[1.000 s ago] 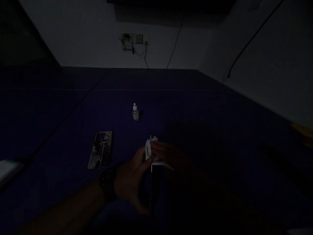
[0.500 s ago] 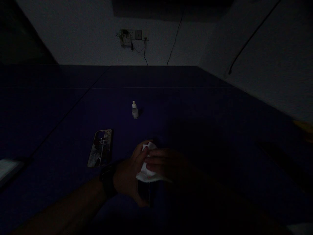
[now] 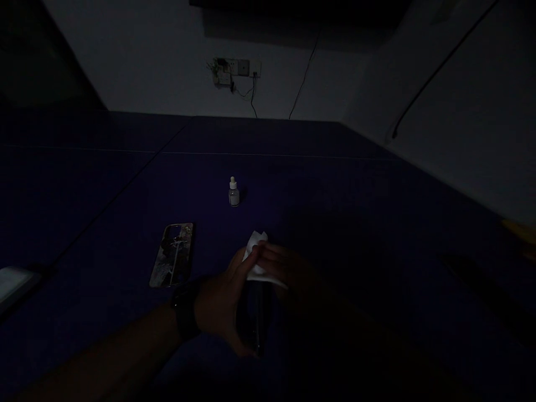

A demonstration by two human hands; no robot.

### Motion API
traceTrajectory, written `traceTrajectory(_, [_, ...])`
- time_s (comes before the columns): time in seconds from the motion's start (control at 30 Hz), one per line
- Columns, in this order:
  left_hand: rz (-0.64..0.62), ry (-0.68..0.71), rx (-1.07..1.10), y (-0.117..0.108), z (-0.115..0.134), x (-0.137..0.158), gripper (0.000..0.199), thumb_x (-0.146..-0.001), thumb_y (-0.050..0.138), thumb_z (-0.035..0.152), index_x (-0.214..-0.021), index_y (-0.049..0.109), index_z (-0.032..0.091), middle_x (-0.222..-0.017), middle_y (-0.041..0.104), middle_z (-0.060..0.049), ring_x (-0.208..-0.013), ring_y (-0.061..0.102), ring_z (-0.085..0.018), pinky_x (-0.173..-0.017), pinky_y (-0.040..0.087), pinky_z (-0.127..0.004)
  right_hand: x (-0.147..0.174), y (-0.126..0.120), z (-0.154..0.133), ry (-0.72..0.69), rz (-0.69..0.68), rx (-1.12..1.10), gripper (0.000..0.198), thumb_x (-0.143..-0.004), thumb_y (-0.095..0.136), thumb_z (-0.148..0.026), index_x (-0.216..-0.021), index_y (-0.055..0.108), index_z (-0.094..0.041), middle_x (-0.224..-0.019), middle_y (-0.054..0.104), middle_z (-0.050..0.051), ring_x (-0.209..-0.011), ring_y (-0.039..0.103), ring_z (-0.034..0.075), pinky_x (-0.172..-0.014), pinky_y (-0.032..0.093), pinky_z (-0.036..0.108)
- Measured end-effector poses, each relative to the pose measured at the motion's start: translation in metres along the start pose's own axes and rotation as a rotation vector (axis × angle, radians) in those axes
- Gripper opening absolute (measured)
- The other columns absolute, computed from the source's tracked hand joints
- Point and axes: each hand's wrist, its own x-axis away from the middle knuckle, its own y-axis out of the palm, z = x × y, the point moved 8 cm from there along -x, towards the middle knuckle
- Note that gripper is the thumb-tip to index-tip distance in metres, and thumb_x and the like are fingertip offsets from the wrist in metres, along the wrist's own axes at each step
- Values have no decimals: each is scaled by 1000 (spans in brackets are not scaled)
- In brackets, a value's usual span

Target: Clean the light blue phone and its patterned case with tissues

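Note:
In the dim head view my left hand [image 3: 221,301], with a dark watch at its wrist, is closed around the edges of a dark, glossy phone [image 3: 248,312]. My right hand [image 3: 287,268] is closed on a white wipe [image 3: 255,241], its fingers pressing it against the phone's far end. The wipe's lower edge lies across the phone, and its tip sticks up beyond my fingers. A patterned phone case [image 3: 172,257] with a camera cutout lies flat to the left of my left hand. Farther off, a small dropper bottle [image 3: 234,196] with a white cap stands upright.
The dark blue surface [image 3: 268,178] reaches back to a pale wall with sockets [image 3: 238,67] and hanging cables. At the left edge lies a pale flat object [image 3: 17,282]. A long dark object [image 3: 481,287] rests on the right, and something yellow [image 3: 519,231] is at the right edge.
My right hand and the wipe have slid a little toward the phone's far end, baring more of its dark surface. My left hand keeps its hold; the view has tilted slightly.

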Motion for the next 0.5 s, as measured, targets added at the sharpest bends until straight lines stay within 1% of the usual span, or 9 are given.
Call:
traceTrajectory(0.07, [-9,24,-4,0,3,-2,166,-44,96,61,-159,-21,32,-170,-3,-16,-151,18,-52,-118,32,-67,-1,2,6,57,10,4,51,-105,38,-26,-155,35,-17,-156,49,15,-149,38,22,-118,42,45])
traceTrajectory(0.13, [-14,33,5,1,3,-2,169,-42,97,60,-159,-21,32,-170,-5,-16,-151,16,-53,-119,29,-68,-1,1,5,67,24,-2,52,-104,38,-23,-156,33,-18,-155,49,14,-148,39,20,-118,43,44])
traceTrajectory(0.2, [-15,24,18,2,1,-1,169,-41,96,62,-159,-20,31,-170,-4,-17,-151,17,-53,-119,31,-67,0,-3,1,52,44,-17,50,-105,38,-23,-155,36,-18,-153,52,14,-147,41,21,-117,44,44])
traceTrajectory(0.3, [-19,-20,20,5,-4,2,167,-43,93,68,-160,-19,29,-169,-3,-17,-148,24,-52,-114,41,-63,3,-7,-7,-32,58,-82,46,-106,37,-31,-149,44,-17,-142,62,14,-143,47,21,-115,46,44])
traceTrajectory(0.37, [-22,-36,17,5,-6,2,164,-44,90,72,-161,-18,29,-169,-3,-16,-147,27,-52,-111,46,-61,5,-6,-10,-82,54,-113,46,-107,36,-35,-148,46,-17,-137,65,14,-140,51,22,-114,47,44])
traceTrajectory(0.43, [-15,-30,15,4,-4,1,163,-46,91,71,-161,-17,29,-169,-3,-16,-148,25,-52,-111,45,-60,4,-3,-7,-57,45,-89,48,-106,36,-37,-149,44,-17,-140,64,14,-141,50,23,-114,46,45])
traceTrajectory(0.5, [-7,-5,15,1,0,0,164,-45,93,67,-160,-19,30,-169,-2,-17,-150,21,-52,-116,39,-63,2,0,1,32,40,-34,49,-106,38,-32,-152,41,-17,-148,57,15,-144,46,23,-116,44,46])
